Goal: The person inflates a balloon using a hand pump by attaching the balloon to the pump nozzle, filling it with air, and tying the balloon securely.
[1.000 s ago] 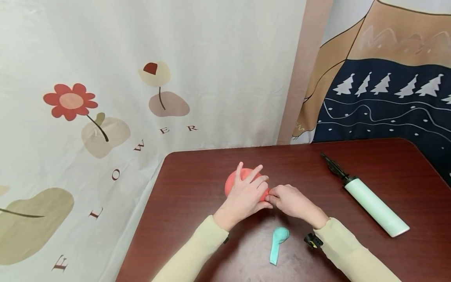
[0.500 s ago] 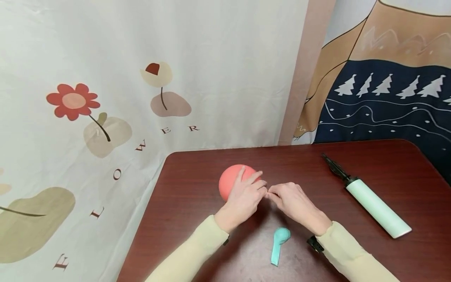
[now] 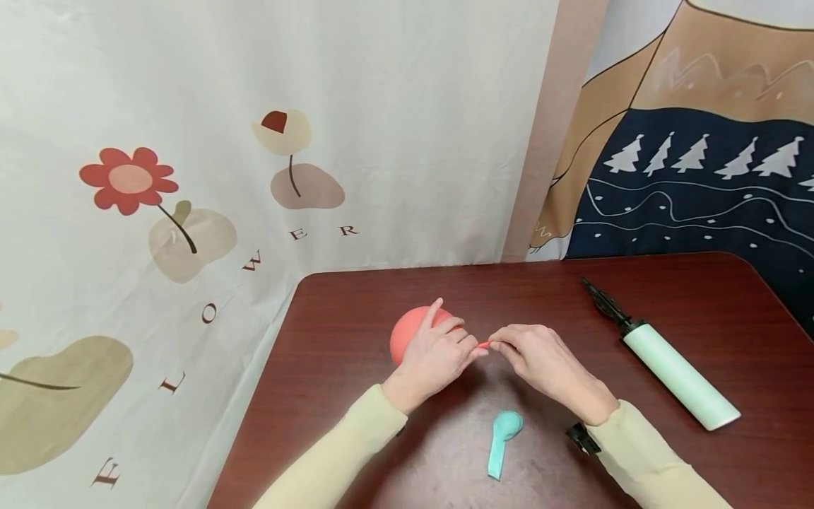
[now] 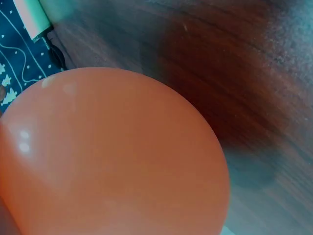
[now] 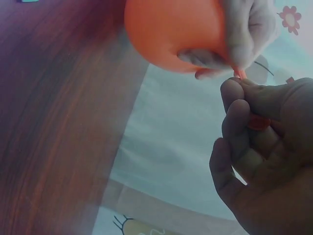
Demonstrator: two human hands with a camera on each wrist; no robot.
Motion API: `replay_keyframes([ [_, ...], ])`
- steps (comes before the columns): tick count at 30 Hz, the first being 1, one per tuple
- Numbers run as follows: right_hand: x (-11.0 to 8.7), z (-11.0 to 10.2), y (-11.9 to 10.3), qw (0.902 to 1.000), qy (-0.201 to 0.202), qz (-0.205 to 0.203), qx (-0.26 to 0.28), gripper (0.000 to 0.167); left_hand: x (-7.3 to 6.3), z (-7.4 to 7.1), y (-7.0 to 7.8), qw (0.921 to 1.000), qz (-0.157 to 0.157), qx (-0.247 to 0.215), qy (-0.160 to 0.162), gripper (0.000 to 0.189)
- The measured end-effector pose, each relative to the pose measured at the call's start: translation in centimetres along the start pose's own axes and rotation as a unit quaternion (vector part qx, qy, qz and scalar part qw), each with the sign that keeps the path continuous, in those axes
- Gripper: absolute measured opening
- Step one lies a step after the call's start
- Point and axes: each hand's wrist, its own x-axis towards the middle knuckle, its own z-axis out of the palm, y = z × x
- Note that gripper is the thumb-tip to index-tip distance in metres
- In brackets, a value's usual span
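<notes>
An inflated red balloon [image 3: 407, 332] is held over the table, partly covered by my left hand [image 3: 435, 353]. That hand pinches the balloon near the base of its neck, with some fingers spread over its side. My right hand [image 3: 540, 360] pinches the neck's free end between thumb and fingertips. A short stretch of the thin neck [image 5: 239, 73] shows between the two hands in the right wrist view, and the mouth's rolled rim [image 5: 259, 122] peeks out below the right thumb. The balloon [image 4: 117, 152] fills much of the left wrist view, hiding the left fingers there.
A flat teal balloon [image 3: 505, 428] lies on the table [image 3: 343, 311] near me, below the hands. To the right lies a pale green hand pump [image 3: 680, 375] with a black nozzle [image 3: 604, 300]. Printed curtains [image 3: 413, 141] hang behind the table and along its left side.
My right hand has drawn back to the right, stretching the neck out between the hands. The balloon and my left hand have shifted slightly left.
</notes>
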Motion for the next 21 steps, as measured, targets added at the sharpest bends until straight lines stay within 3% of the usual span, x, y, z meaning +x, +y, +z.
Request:
replay_keyframes([
  [2, 0.0, 0.1, -0.1, 1.0, 0.001, -0.002, -0.009, 0.012, 0.2, -0.1, 0.2, 0.9999, -0.003, -0.004, -0.012, 0.021],
  [5, 0.1, 0.3, -0.1, 0.9996, 0.003, -0.004, -0.027, 0.012, 0.6, -0.7, 0.5, 0.9983, -0.011, -0.013, -0.056, 0.007],
  [7, 0.0, 0.4, -0.1, 0.9992, 0.007, -0.007, -0.039, 0.011, 0.9, -1.1, 0.5, 0.9961, -0.014, -0.019, -0.085, 0.013],
  [10, -0.1, 0.5, -0.1, 0.998, 0.021, -0.018, -0.057, 0.009, 1.2, -1.5, 0.4, 0.9943, -0.014, -0.039, -0.099, 0.023],
  [14, -0.2, 0.1, -0.2, 0.9954, 0.04, -0.026, -0.083, 0.007, 1.0, -1.4, 0.2, 0.994, -0.019, -0.07, -0.082, 0.029],
  [21, -0.9, -2.0, 0.0, 0.9893, 0.071, -0.059, -0.113, 0.01, -0.4, -0.4, -1.2, 0.9992, -0.022, -0.021, -0.024, 0.025],
])
